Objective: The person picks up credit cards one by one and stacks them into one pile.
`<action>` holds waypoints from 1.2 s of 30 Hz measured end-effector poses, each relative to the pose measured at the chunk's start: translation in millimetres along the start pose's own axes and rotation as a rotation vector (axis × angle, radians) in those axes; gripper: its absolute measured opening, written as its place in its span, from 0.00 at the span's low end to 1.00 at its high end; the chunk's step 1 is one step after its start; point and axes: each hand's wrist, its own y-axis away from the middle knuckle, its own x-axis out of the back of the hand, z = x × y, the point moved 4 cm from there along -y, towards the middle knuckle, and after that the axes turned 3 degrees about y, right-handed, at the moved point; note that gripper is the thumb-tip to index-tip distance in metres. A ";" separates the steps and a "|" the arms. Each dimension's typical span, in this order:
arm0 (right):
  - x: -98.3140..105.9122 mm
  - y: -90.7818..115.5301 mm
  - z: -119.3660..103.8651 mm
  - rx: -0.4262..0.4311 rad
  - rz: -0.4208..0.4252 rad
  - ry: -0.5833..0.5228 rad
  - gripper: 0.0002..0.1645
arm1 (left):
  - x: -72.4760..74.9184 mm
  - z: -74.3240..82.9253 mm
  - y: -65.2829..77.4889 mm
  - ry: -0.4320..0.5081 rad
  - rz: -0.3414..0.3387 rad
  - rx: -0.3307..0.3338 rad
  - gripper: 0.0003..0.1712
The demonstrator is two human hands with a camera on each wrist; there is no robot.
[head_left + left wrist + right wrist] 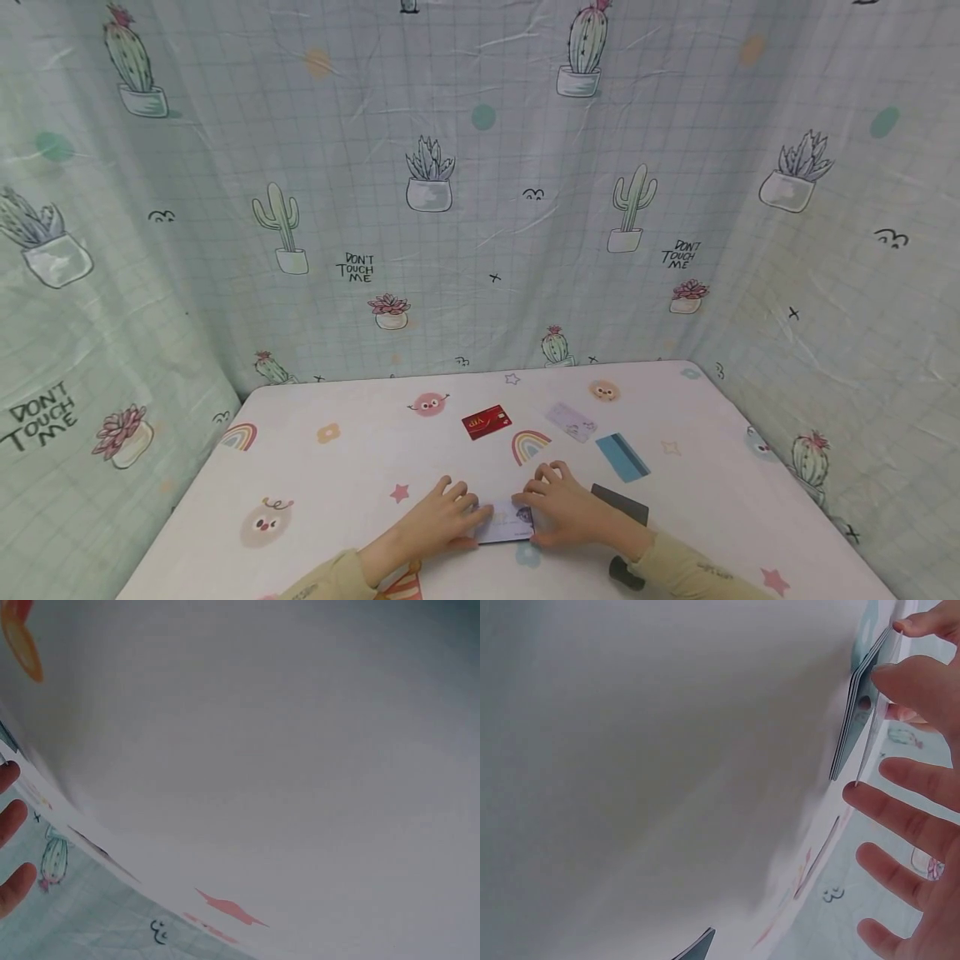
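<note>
A pale card (504,523) with a small dark picture at its right end is between my two hands, near the front of the table. My left hand (438,518) pinches its left end. My right hand (566,508) pinches the other end; in the right wrist view the thumb and index finger hold the thin card, with the other fingers spread. Beneath the tilted card, a small stack of cards (846,724) rests on the table. Only several fingertips (10,823) of the left hand show in the left wrist view.
Beyond the hands lie a red VIP card (487,422), a lavender card (572,422) and a blue card (622,457) with a dark stripe. A dark grey flat piece (621,502) lies partly behind the right forearm. A dark rounded object (625,573) sits beside the right sleeve.
</note>
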 end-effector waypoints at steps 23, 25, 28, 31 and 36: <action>-8.0 -0.9 1.4 -0.035 -0.042 -0.049 0.30 | -0.4 0.8 -1.7 0.031 -0.026 -0.011 0.25; -7.6 -0.6 1.0 -0.031 -0.037 -0.045 0.30 | -0.9 1.0 -1.7 0.028 -0.026 -0.013 0.25; -7.2 0.5 0.2 -0.023 -0.023 -0.040 0.30 | -0.9 1.3 -1.7 0.022 -0.020 -0.018 0.25; -6.3 1.9 -0.8 -0.016 -0.005 -0.034 0.30 | 0.0 1.6 -1.7 0.018 -0.012 -0.022 0.26; -6.2 2.3 -0.6 -0.016 0.009 -0.032 0.31 | 0.1 1.0 -2.1 0.017 -0.007 -0.025 0.25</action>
